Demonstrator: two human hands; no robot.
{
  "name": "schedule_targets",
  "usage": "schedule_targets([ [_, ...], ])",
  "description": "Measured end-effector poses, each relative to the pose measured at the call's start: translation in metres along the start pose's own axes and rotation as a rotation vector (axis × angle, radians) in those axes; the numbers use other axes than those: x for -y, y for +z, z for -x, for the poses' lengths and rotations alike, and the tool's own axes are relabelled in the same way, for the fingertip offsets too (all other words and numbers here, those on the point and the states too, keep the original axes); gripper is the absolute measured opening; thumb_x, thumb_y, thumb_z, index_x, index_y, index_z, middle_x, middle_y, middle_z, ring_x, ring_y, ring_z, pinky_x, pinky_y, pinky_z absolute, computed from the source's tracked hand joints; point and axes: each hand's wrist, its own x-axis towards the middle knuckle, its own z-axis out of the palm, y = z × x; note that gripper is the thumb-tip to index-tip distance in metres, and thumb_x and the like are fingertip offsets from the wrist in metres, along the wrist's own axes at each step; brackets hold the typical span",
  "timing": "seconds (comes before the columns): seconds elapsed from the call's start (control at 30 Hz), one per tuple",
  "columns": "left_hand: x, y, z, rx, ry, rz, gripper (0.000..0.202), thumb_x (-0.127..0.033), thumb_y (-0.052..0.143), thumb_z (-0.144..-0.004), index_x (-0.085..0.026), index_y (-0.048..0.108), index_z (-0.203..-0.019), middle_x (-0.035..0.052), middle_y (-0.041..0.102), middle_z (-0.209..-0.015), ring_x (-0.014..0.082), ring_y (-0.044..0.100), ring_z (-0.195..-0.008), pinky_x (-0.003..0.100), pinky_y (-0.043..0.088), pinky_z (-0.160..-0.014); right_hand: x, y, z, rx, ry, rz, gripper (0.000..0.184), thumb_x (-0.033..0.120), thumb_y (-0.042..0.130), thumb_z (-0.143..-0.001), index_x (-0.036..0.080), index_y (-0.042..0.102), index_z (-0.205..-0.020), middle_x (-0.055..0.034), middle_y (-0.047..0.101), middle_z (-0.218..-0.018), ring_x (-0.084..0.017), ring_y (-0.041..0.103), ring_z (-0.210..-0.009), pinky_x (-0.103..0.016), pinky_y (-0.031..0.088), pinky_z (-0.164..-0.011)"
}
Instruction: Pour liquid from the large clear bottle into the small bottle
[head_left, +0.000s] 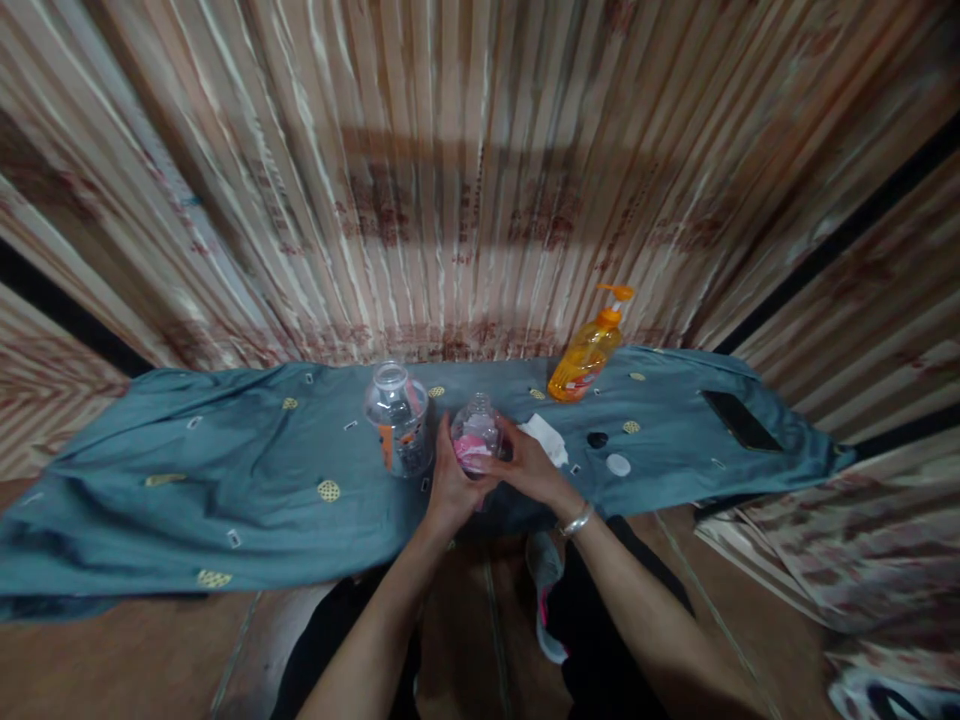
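Small bottle [476, 435], clear with a pink label, stands upright between your hands over the near edge of the cloth [225, 470]. Your left hand [450, 482] wraps curled fingers around its left side. Your right hand [529, 466], with a bracelet [577, 520] at the wrist, closes on its right side. Just left of it stands a big bottle [397, 420]. Just right lies a tissue [546, 437], then a black cap [597, 439] and a white cap [618, 464]. Farther right lies a phone [741, 420]. At the far edge a pump bottle [589, 350] tilts toward the curtain [480, 150].
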Motion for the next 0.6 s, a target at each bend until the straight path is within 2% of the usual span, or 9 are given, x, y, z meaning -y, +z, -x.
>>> schedule_targets([
  [0.13, 0.005, -0.002, 0.005, 0.020, 0.004, -0.049, 0.133, -0.040, 0.103, -0.054, -0.013, 0.041, -0.169, 0.0354, 0.050, -0.177, 0.0552, 0.050, -0.169, 0.069, 0.038, -0.140, -0.009, 0.017, 0.012, -0.040, 0.039, -0.054, 0.060, 0.057, 0.099, -0.079, 0.023, 0.081, -0.125, -0.0094, 0.090, -0.113, -0.035, 0.083, -0.105, -0.050, 0.069, -0.096],
  [0.23, 0.005, -0.009, 0.018, -0.018, 0.023, -0.123, 0.122, -0.038, 0.101, -0.059, -0.014, 0.046, -0.166, 0.0341, 0.052, -0.176, 0.0555, 0.049, -0.169, 0.073, 0.037, -0.139, -0.012, 0.016, 0.014, -0.067, 0.051, -0.122, 0.057, 0.062, 0.100, -0.076, 0.024, 0.081, -0.114, -0.0076, 0.090, -0.106, -0.034, 0.083, -0.098, -0.049, 0.069, -0.093],
  [0.3, 0.001, -0.018, 0.031, -0.056, 0.058, -0.156, 0.109, -0.041, 0.101, -0.065, -0.016, 0.054, -0.159, 0.0310, 0.058, -0.169, 0.0527, 0.054, -0.165, 0.072, 0.042, -0.137, -0.013, 0.005, 0.010, -0.142, 0.052, -0.161, 0.060, 0.071, 0.100, -0.075, 0.025, 0.081, -0.107, -0.0053, 0.090, -0.101, -0.031, 0.083, -0.092, -0.046, 0.068, -0.089],
  [0.37, -0.005, -0.032, 0.041, -0.079, 0.099, -0.174, 0.075, -0.043, 0.096, -0.077, -0.020, 0.065, -0.142, 0.0212, 0.073, -0.143, 0.0440, 0.073, -0.140, 0.066, 0.055, -0.126, -0.016, -0.010, 0.005, -0.250, 0.052, -0.203, 0.064, 0.079, 0.098, -0.074, 0.025, 0.079, -0.105, -0.0049, 0.089, -0.097, -0.029, 0.081, -0.088, -0.043, 0.067, -0.084],
  [0.4, -0.009, -0.042, 0.044, -0.094, 0.121, -0.178, 0.059, -0.043, 0.092, -0.084, -0.022, 0.069, -0.134, 0.0160, 0.075, -0.132, 0.0387, 0.078, -0.127, 0.061, 0.060, -0.119, -0.019, -0.020, 0.003, -0.312, 0.051, -0.210, 0.067, 0.082, 0.097, -0.072, 0.025, 0.078, -0.103, -0.0051, 0.088, -0.094, -0.028, 0.080, -0.085, -0.043, 0.066, -0.081],
  [0.47, -0.013, -0.063, 0.045, -0.149, 0.165, -0.194, 0.040, -0.043, 0.088, -0.090, -0.025, 0.072, -0.122, 0.0098, 0.075, -0.119, 0.0322, 0.079, -0.113, 0.052, 0.065, -0.109, -0.025, -0.037, -0.001, -0.431, 0.069, -0.193, 0.072, 0.087, 0.095, -0.069, 0.025, 0.077, -0.101, -0.0047, 0.085, -0.087, -0.027, 0.076, -0.079, -0.041, 0.064, -0.077],
  [0.53, -0.011, -0.084, 0.039, -0.266, 0.166, -0.215, 0.035, -0.046, 0.087, -0.091, -0.026, 0.072, -0.115, 0.0073, 0.073, -0.113, 0.0297, 0.077, -0.108, 0.050, 0.065, -0.106, -0.031, -0.052, -0.002, -0.537, 0.110, -0.151, 0.077, 0.092, 0.093, -0.065, 0.025, 0.076, -0.097, -0.0040, 0.082, -0.080, -0.025, 0.072, -0.073, -0.039, 0.060, -0.070],
  [0.6, -0.001, -0.100, 0.028, -0.363, 0.121, -0.189, 0.051, -0.051, 0.092, -0.085, -0.027, 0.069, -0.123, 0.0072, 0.073, -0.118, 0.0296, 0.076, -0.109, 0.051, 0.064, -0.110, -0.035, -0.063, -0.001, -0.628, 0.142, -0.052, 0.081, 0.099, 0.089, -0.061, 0.025, 0.074, -0.092, -0.0039, 0.078, -0.073, -0.025, 0.067, -0.067, -0.037, 0.054, -0.065],
])
